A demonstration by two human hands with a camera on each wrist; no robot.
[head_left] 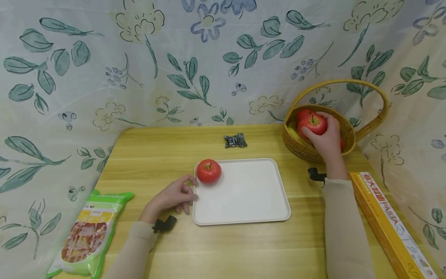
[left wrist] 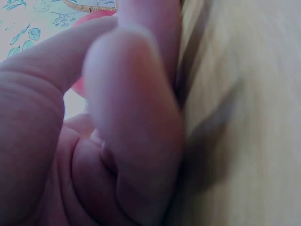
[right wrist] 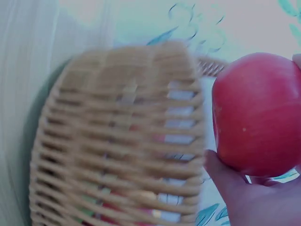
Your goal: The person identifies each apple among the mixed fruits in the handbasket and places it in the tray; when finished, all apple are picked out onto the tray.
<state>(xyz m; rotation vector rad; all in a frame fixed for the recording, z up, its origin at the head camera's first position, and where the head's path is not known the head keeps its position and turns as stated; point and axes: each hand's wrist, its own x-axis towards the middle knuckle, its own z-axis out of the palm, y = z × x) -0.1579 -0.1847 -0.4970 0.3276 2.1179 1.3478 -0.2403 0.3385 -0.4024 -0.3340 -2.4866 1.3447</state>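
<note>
In the head view my right hand (head_left: 328,140) grips a red apple (head_left: 314,123) over the wicker basket (head_left: 302,150) at the back right. The right wrist view shows this apple (right wrist: 257,115) between thumb and fingers, beside the basket's woven wall (right wrist: 117,136). More red fruit and something yellow-green lie inside the basket. My left hand (head_left: 175,194) rests by the left edge of a white tray (head_left: 244,197), fingers loosely bent and holding nothing. Another red apple (head_left: 209,171) sits in the tray's back left corner, near those fingers.
A small black packet (head_left: 235,140) lies behind the tray. At the left is a green bag of food (head_left: 87,236); a long yellow pasta box (head_left: 390,224) lies along the right side. The basket's tall handle (head_left: 343,81) arches above it. Floral cloth (head_left: 195,50) hangs behind the table.
</note>
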